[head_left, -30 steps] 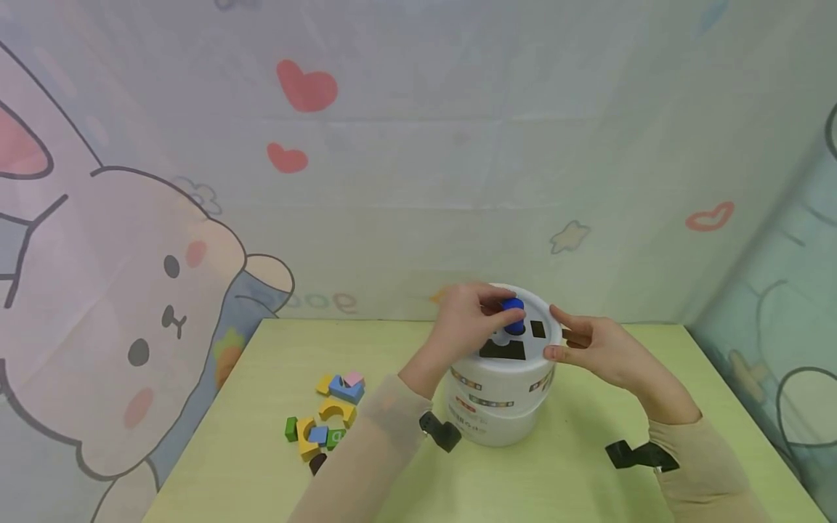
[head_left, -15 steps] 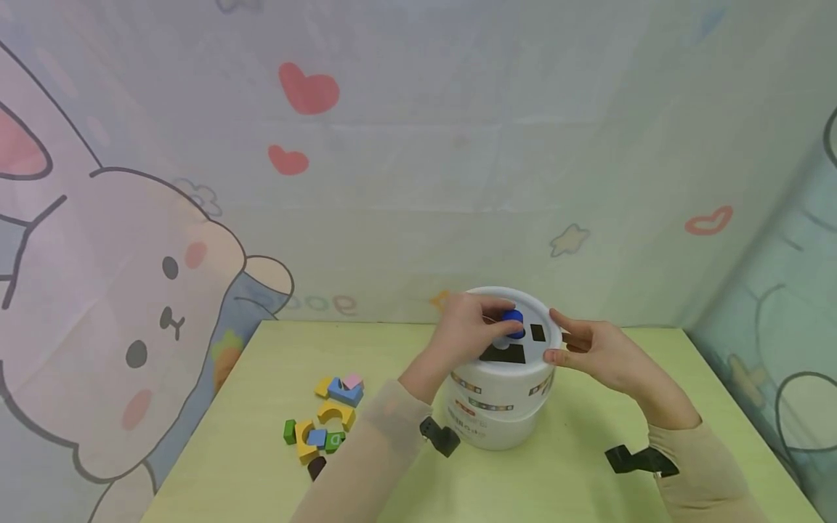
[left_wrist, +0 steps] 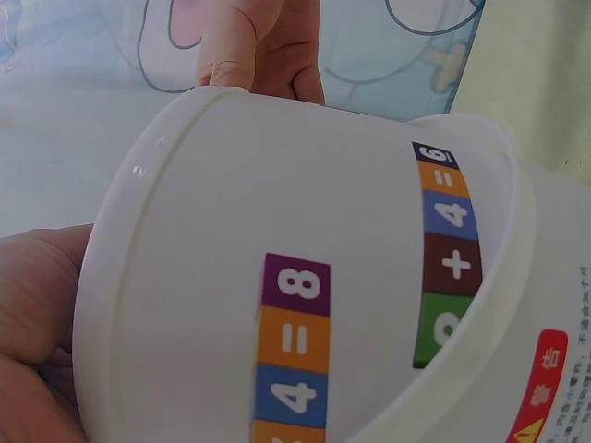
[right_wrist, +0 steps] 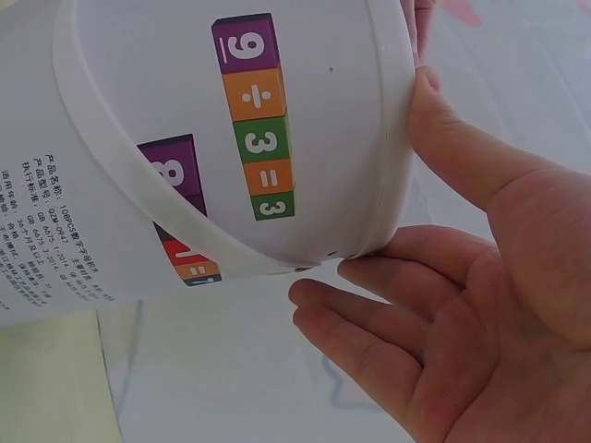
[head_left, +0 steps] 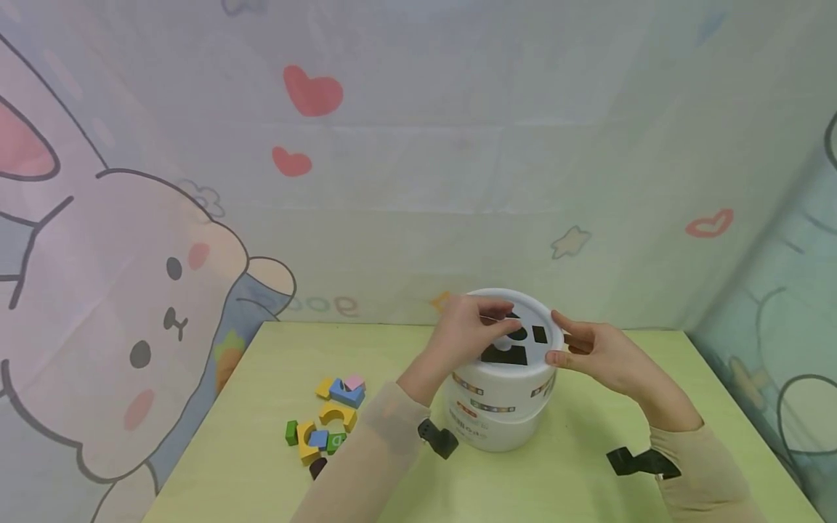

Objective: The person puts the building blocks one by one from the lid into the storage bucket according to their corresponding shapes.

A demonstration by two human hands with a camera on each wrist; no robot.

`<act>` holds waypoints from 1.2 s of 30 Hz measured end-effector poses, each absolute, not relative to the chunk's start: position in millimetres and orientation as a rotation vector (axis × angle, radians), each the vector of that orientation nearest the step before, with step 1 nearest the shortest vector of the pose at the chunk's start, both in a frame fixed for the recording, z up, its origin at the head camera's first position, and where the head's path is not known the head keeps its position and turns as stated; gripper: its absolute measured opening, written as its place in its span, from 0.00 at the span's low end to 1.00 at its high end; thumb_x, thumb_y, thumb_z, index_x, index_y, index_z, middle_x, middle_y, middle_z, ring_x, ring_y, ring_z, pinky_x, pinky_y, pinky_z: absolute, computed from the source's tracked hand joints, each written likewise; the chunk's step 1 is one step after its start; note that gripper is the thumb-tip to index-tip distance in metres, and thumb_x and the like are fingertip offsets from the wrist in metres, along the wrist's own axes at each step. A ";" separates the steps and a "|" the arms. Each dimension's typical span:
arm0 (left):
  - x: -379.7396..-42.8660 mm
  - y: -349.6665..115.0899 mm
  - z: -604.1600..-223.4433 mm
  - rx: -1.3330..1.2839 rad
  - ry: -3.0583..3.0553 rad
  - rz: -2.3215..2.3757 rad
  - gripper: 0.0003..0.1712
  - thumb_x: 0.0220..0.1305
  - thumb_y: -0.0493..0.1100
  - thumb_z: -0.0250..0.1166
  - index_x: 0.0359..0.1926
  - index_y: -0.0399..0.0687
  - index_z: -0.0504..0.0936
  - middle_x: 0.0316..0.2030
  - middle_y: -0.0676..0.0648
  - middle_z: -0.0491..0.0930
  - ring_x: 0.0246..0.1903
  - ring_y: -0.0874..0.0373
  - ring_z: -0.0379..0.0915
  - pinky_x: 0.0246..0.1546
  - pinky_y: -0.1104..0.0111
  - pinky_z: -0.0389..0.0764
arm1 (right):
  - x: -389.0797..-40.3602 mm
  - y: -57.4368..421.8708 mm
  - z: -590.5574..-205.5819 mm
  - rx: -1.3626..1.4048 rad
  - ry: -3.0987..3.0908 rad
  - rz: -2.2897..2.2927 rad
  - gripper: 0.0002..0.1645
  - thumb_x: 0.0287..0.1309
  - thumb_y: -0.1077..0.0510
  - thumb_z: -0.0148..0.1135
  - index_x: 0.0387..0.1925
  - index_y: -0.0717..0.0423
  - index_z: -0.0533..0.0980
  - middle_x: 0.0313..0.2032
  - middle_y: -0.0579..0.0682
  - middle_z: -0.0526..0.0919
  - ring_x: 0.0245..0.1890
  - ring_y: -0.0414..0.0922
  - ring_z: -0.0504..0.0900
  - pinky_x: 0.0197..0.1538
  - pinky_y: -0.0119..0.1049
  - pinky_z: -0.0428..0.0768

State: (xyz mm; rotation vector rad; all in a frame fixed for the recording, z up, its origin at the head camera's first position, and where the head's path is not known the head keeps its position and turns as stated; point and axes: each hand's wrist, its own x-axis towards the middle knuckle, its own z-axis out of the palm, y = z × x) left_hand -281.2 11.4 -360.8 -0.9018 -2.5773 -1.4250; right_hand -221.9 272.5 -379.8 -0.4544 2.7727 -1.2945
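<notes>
A white plastic bucket (head_left: 495,430) stands upright on the table, printed with coloured number-block sums. Its round lid (head_left: 532,309) has several dark cut-out openings of different shapes. Above the lid is my left hand (head_left: 455,330), thumb and fingers apart beside a rounded opening (head_left: 516,334), with nothing seen between them. My right hand (head_left: 604,356) grips the bucket's right side at the lid's rim. In the right wrist view its thumb (right_wrist: 462,138) lies on the rim and the other fingers (right_wrist: 397,277) touch or hang just below the side.
Left of my left sleeve (head_left: 373,450) lie several loose toy blocks, among them a yellow arch (head_left: 338,414), a blue block (head_left: 346,393), a green block (head_left: 291,433) and a dark one (head_left: 317,467). A cartoon-printed cloth (head_left: 418,181) hangs behind the table.
The blue block that my left hand pinched over the lid has sunk into the rounded opening and is out of sight. My left fingers have let go; the right hand stays at the rim.
</notes>
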 end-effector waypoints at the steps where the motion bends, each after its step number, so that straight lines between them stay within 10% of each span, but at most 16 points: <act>1: -281.0 10.9 -360.3 -0.905 -2.574 -1.425 0.20 0.68 0.47 0.77 0.57 0.42 0.91 0.47 0.48 0.91 0.43 0.61 0.89 0.45 0.74 0.86 | -221.9 272.4 -379.6 -0.454 2.773 -1.294 0.52 0.72 0.45 0.71 0.83 0.63 0.57 0.73 0.69 0.70 0.69 0.66 0.75 0.63 0.61 0.81; 36: -277.8 -127.1 -414.5 -0.795 -2.264 -1.640 0.17 0.66 0.38 0.78 0.55 0.43 0.91 0.51 0.45 0.90 0.52 0.47 0.88 0.53 0.63 0.87 | -224.8 274.4 -382.5 -0.473 2.782 -1.317 0.51 0.71 0.47 0.72 0.82 0.64 0.58 0.74 0.67 0.69 0.69 0.65 0.76 0.64 0.60 0.80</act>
